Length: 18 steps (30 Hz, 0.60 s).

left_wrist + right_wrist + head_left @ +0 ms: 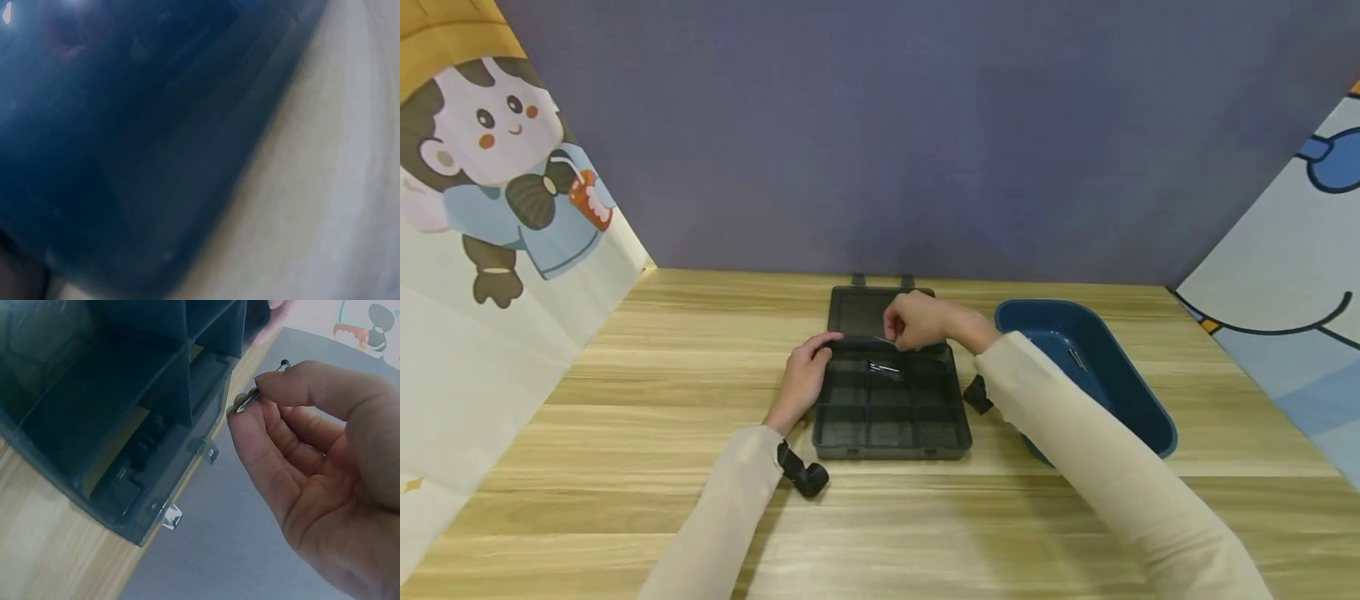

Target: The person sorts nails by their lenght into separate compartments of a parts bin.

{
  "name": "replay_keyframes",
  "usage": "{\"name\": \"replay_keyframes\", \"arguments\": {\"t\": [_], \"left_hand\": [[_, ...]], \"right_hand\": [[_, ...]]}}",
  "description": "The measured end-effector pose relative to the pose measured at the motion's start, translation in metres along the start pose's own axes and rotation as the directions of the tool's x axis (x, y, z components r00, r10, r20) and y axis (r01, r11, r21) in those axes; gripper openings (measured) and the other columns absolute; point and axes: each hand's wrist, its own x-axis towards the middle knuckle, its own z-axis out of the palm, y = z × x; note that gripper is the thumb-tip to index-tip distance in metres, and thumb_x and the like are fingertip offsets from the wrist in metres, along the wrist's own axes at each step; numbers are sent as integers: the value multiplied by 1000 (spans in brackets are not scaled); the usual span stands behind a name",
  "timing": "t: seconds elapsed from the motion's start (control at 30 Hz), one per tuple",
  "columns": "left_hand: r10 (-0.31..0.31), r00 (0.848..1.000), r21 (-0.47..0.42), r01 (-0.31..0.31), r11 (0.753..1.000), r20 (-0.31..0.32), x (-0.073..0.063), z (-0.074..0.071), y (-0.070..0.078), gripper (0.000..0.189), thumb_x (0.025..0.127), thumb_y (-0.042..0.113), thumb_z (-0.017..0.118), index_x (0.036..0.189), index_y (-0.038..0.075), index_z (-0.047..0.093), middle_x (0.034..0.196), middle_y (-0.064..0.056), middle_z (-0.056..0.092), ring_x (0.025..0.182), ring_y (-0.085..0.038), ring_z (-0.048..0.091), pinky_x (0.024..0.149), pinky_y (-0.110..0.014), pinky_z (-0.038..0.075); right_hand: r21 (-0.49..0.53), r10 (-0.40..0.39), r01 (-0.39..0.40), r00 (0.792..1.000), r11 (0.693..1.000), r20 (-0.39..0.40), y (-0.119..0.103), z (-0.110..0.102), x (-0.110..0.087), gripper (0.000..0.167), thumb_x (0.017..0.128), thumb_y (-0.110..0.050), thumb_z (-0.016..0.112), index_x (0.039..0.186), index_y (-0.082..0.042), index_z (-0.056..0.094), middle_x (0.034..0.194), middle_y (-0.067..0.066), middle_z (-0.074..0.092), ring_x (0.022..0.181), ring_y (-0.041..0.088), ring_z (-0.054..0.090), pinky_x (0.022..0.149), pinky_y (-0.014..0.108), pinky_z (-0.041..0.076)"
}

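In the head view a dark translucent compartment box [891,454] stands on the wooden table, its lid [857,312] folded back towards the wall. My left hand [801,382] rests on the box's left rim near the hinge, index finger stretched along it. My right hand [917,321] hovers over the hinge side. Between thumb and fingertips it pinches a thin metal nail [250,399], pointed at one end with a dark head at the other. Several similar metal nails [886,368] lie in the middle compartment of the back row.
Right of the box stands a blue bin [1123,367], with a few thin metal pieces [1077,358] on its floor. My right sleeve crosses over its near side. A purple-grey wall [880,150] closes off the back. A blurred dark blue surface [144,156] fills much of the left wrist view.
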Motion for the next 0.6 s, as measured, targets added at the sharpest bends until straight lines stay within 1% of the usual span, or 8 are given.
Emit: {"name": "replay_keyframes", "arguments": {"t": [0.17,0.37,0.6], "left_hand": [[9,1000,2,-9,1000,-8,1,1,-1,33,95,2,42,121,-2,61,135,-20,54,134,-31,43,113,-46,31],[10,1000,10,-10,1000,-7,-1,1,0,33,95,2,42,121,-2,62,134,-20,55,133,-32,44,112,-45,32],[18,1000,1,-18,1000,-7,0,1,-1,33,95,2,42,121,-3,61,134,-20,55,133,-32,43,113,-45,32]], "right_hand": [[16,5,-5,1000,1000,6,-1,5,4,12,83,0,58,90,-2,67,77,4,63,56,11,56,55,24,49],[28,44,-45,999,999,25,1,14,10,7,84,-2,60,87,-5,67,78,4,66,56,10,59,56,23,51],[33,66,-67,997,997,26,2,20,14,10,85,-4,62,91,-4,69,79,4,68,56,9,59,57,23,51]]}}
